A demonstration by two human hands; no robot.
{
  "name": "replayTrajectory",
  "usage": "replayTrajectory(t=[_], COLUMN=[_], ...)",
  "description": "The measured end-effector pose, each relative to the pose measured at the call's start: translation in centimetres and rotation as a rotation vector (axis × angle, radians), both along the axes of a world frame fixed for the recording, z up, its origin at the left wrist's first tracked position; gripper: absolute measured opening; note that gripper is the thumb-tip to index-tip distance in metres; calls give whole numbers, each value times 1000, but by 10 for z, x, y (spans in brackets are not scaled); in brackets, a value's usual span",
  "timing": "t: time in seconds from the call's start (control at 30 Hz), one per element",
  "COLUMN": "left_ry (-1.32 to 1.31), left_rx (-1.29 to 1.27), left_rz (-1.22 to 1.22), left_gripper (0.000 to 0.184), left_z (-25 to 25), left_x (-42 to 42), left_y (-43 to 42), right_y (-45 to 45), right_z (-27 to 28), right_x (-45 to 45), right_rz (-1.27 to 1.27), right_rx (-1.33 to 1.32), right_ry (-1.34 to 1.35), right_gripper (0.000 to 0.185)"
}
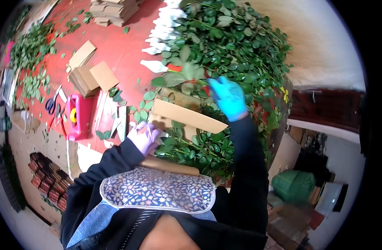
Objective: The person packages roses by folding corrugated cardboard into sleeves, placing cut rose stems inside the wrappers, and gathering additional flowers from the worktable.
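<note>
My right hand (229, 99), in a blue glove and slightly blurred, is closed around a leafy rose stem (187, 77). A white sleeve (154, 66) covers the bud at the stem's left end. My left hand (144, 138), in a pale purple glove, has its fingers bent at the left end of a folded cardboard sheet (189, 116) and appears to grip its edge. Leafy stems (199, 151) lie along the near side of the cardboard. A brown cardboard roll or edge (170, 166) lies close to my apron.
A large heap of leafy stems (237, 41) with white-sleeved buds (164, 27) fills the far right. On the red table (120, 46) are cardboard pieces (84, 79), a stack of cardboard (114, 10), a pink tape dispenser (80, 118), scissors (51, 105) and red-handled pruners (59, 121).
</note>
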State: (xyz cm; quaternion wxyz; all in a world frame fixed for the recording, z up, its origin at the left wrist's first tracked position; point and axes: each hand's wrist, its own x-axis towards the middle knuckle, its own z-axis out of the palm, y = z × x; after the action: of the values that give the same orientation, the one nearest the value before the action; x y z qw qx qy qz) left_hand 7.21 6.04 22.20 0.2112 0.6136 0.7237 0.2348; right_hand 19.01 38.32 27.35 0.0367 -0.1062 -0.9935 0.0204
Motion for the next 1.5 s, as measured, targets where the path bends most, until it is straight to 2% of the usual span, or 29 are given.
replayTrajectory(t=[0.07,0.13,0.17,0.23,0.33,0.4,0.47,0.53,0.67,0.7,0.73,0.9,0.93,1.0,1.07,1.13,1.17,1.2,1.27,1.33,1.37,1.43,1.5], left_ry=[20,-7,-26,-582,-474,-346,-330,-213,-230,-190,-151,-174,-92,-72,-24,-64,-23,15,-11,-45,-48,-59,-96], left_rx=[-35,-59,-81,140,250,-23,-125,-125,-90,17,123,-114,-52,-108,-138,-113,-64,-20,-98,-139,-126,-36,-45], left_rz=[-8,11,28,61,48,80,63,19,-14,-24,-32,-89,-115,-125,-145,-129,-127,-133,-145,-122,-104,-173,-132], left_gripper=[50,36,36,38,45,48,47,47,46,46,46,46,48,50,48,44,42,41,40,43,45,45,43], left_z=[-7,-4,-12,-39,-37,-19,-12,-17,-25,-28,-30,-13,-15,-29,-20,-22,-20,-17,3,8,7,-1,-6], left_x=[-1,-1,0,1,-2,-6,-9,-9,-11,-13,-13,-16,-18,-15,-18,-16,-15,-14,-15,-11,-9,-5,-7], left_y=[0,-1,-1,3,-6,-10,-6,-6,-3,-3,-4,2,3,2,5,5,6,6,10,10,10,22,11], right_y=[-25,-56,-66,-89,-107,-105,-95,-89,-85,-83,-84,-83,-82,-89,-89,-85,-80,-79,-78,-74,-75,-77,-79], right_z=[50,92,98,111,87,54,16,-4,-26,-31,-35,-39,-38,-44,-54,-52,-53,-45,-24,-49,-67,-65,-60], right_x=[10,29,42,64,92,108,123,124,121,122,123,120,120,120,124,125,127,123,113,129,139,140,131], right_rz=[-10,16,48,84,18,-41,-95,-88,2,-22,-27,27,51,70,108,55,74,37,45,24,54,35,-48], right_rx=[-44,-99,-42,-76,-214,-222,-293,-310,-285,-296,-301,-268,-266,-131,-151,-196,-271,-266,-206,-243,-116,-71,-162], right_ry=[63,83,60,-80,-296,-385,-342,-352,-318,-357,-363,-359,-342,-472,-337,-404,-348,-332,-417,-176,-107,-12,-250], right_gripper=[34,40,43,44,40,34,32,31,27,27,27,29,29,25,27,24,23,23,19,16,13,12,13])
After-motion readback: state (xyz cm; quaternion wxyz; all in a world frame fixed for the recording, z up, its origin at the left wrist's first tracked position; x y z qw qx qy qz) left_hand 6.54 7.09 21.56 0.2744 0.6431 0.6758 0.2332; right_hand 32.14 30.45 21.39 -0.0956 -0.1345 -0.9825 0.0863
